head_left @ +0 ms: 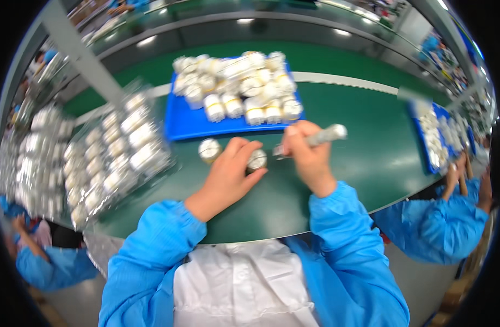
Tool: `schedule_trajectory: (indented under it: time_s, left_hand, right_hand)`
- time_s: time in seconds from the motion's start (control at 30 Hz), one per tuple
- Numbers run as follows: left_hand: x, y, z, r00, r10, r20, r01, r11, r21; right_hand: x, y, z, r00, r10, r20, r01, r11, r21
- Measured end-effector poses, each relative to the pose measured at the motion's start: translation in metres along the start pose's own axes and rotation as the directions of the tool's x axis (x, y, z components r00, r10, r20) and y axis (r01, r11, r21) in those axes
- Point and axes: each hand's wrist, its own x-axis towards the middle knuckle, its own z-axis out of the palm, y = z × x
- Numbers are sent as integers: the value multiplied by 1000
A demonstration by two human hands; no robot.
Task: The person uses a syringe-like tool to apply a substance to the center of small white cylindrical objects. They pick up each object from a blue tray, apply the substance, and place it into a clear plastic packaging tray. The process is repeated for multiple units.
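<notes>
My left hand [228, 177] grips a small round white and silver part [256, 160] on the green table surface [370, 158]. My right hand [309, 155] is closed around a silver pen-like tool [322, 136], whose tip points left toward that part. A second round part [209, 150] lies just left of my left hand, apart from it. Behind both hands a blue tray [187, 122] holds a heap of several similar white parts [239, 87]. The picture is blurred by motion.
A clear plastic tray [116, 158] with rows of white parts sits at the left, with more such trays [37, 158] beyond it. Another person's hands [459, 174] in blue sleeves work at a second blue tray [440, 136] on the right. A grey post [78, 52] slants at upper left.
</notes>
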Motion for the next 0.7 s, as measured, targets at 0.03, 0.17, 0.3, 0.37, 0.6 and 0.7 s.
schedule_trajectory:
  time_s: [0.03, 0.17, 0.3, 0.37, 0.6, 0.7]
  left_hand:
    - [0, -1, 1, 1000, -24, -7, 24, 999, -41]
    - [-7, -4, 8, 997, -75, 5, 75, 991, -112]
    - [-4, -5, 9, 998, -70, 9, 70, 992, -106]
    - [-3, -4, 9, 997, -78, 17, 79, 992, -94]
    - [-2, -4, 12, 995, -96, 5, 96, 991, -89]
    - [-2, -3, 11, 991, -130, 5, 130, 985, -113]
  right_hand:
    - [-1, -5, 0, 999, -27, 17, 27, 1000, -5]
    - [-5, -8, 3, 996, 32, 87, -31, 999, -17]
    - [-5, -7, 8, 997, 29, 77, -30, 999, 12]
    - [-6, -9, 10, 996, 38, 82, -40, 999, 22]
    - [-10, -4, 15, 992, 76, 100, -70, 995, -65]
    - [-8, -3, 17, 990, 81, 119, -70, 993, -94]
